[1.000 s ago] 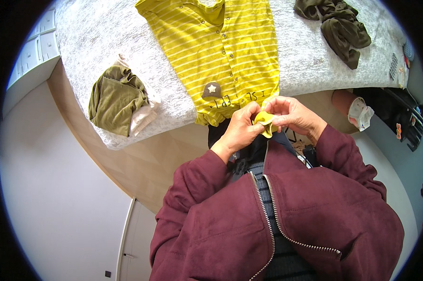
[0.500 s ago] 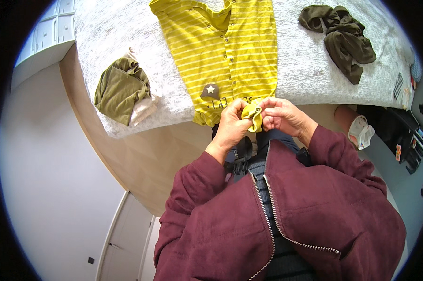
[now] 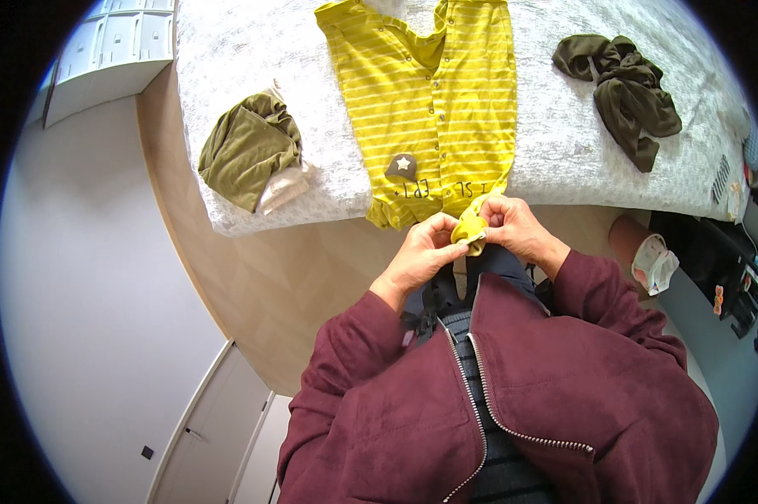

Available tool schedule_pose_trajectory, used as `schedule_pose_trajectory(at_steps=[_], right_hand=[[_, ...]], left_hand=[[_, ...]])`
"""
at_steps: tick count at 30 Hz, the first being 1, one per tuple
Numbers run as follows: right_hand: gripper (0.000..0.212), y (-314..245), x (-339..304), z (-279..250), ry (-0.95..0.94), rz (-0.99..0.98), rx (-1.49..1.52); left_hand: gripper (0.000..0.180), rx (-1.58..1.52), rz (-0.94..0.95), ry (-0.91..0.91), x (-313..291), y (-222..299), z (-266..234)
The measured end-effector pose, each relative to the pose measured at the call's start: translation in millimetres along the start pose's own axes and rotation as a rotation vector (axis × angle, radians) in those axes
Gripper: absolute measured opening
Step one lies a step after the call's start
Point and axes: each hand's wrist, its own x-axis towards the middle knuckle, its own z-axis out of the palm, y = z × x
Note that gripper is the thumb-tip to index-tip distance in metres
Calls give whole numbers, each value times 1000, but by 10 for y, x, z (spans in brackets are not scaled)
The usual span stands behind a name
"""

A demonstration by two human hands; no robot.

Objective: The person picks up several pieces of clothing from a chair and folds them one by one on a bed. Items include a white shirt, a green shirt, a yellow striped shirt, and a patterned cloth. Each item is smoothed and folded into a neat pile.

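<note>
A yellow romper [image 3: 479, 92] with pale stripes, a row of snaps and a dark patch bearing a white star lies spread over the bed, its lower end hanging at the near edge. Just off that edge, my left hand [image 3: 421, 256] and my right hand [image 3: 521, 228] both pinch a bunched, twisted yellow end of it. My left thumb and fingers press the bunch from the left. From the right, my right thumb and fingertips grip the same cloth close by. Folds and fingers hide the inside of the bunch.
The pale patterned bed cover [image 3: 328, 126] carries a folded olive garment [image 3: 249, 151] with whitish cloth beneath it at left, and a crumpled dark brown garment [image 3: 626, 97] at right. A lined waste bin [image 3: 639, 252] stands beyond the bed's near right edge, beside dark shelving [image 3: 715, 252].
The view has shifted, so the bed and clothes appear further right. The bunched cloth has turned between my fingers, and a twisted strip now shows leading from it toward the bed.
</note>
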Motion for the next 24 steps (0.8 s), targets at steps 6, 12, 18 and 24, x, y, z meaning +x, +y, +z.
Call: schedule_pose_trajectory(at_steps=[6,12,18,24], right_hand=[[19,133,-158,253,536,-337,-1005],[24,72,-243,493,548,-598,-1211],[22,169,-234,617,474,-684,-1090],[17,164,-320,475,331,-579,-1022]], left_hand=[[19,682,118,404,-33,-189,2],[22,1437,462,646,-52,-221,5],[17,1283,321,697,42,-294,-105],[19,916,142,430,-97,-284,-221]])
